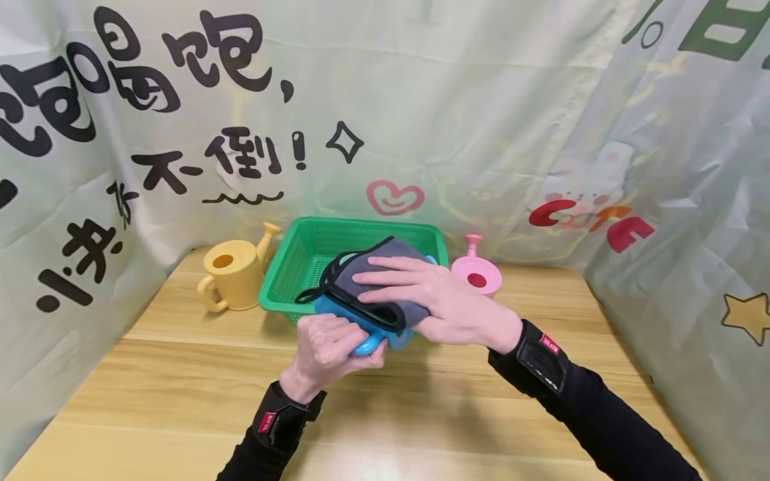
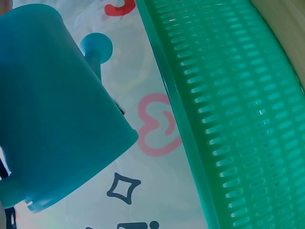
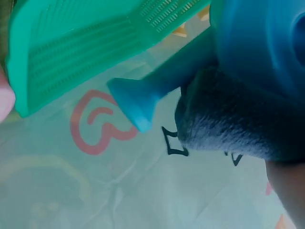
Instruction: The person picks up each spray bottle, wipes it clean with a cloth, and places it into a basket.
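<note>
My left hand (image 1: 327,351) grips the handle of a blue watering can (image 1: 337,308), held up in front of the green basket. Across the can lies a dark grey cloth (image 1: 385,270) with black edging and a hanging loop. The fingers of my right hand (image 1: 448,300) lie nearly straight over this cloth and press it against the can; the thumb is mostly hidden. In the left wrist view the can's smooth body (image 2: 62,109) and round sprinkler head are visible. The right wrist view shows its spout (image 3: 167,78) beside the cloth (image 3: 228,121).
The green perforated basket (image 1: 355,226) stands behind the hands on the wooden table (image 1: 198,381). To its left is a yellow watering can (image 1: 237,284), and to its right a pink one (image 1: 490,274). Printed fabric (image 1: 481,120) surrounds the table at the back and sides.
</note>
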`<state>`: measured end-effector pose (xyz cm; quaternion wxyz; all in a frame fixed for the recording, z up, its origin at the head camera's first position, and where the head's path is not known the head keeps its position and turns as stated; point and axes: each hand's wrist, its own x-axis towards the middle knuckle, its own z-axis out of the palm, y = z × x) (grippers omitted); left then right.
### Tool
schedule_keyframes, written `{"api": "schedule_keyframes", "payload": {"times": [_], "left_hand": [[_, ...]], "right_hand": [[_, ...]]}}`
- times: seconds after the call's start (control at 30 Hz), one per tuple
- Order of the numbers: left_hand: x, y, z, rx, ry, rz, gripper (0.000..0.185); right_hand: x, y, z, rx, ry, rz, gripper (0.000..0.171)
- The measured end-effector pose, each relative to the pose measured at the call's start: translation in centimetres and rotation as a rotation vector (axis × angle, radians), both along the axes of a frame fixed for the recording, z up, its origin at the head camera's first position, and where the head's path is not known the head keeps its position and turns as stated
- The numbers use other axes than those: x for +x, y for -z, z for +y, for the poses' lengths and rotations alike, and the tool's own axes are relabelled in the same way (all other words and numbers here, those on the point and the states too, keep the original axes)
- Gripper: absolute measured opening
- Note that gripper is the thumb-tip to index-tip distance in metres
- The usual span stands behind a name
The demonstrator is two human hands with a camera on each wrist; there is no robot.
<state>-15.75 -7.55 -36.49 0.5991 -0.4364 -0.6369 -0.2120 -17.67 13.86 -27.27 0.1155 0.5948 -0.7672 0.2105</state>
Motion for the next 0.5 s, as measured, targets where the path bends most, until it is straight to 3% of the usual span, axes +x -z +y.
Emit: {"api": "schedule_keyframes", "payload": {"times": [0.13,0.27,0.37,0.5], "left_hand": [[-0.07,-0.04,0.1,-0.002,0.002,0.007,0.045],[0.02,-0.04,0.29,0.001,0.001,0.025,0.047],[0.11,-0.05,0.42,-0.001,0.007,0.033,0.048],[0.19,-0.05,0.51,-0.007,0.02,0.037,0.046]], "right_hand": [[0.05,-0.14,-0.14,0.016,0.013,0.026,0.049],[-0.19,-0.26,-0.26,0.004,0.092,-0.103,0.042],[-0.2,-0.37,-0.5,0.013,0.127,-0.146,0.044],[-0.01,-0.6,-0.93,0.06,0.101,-0.065,0.05]]}}
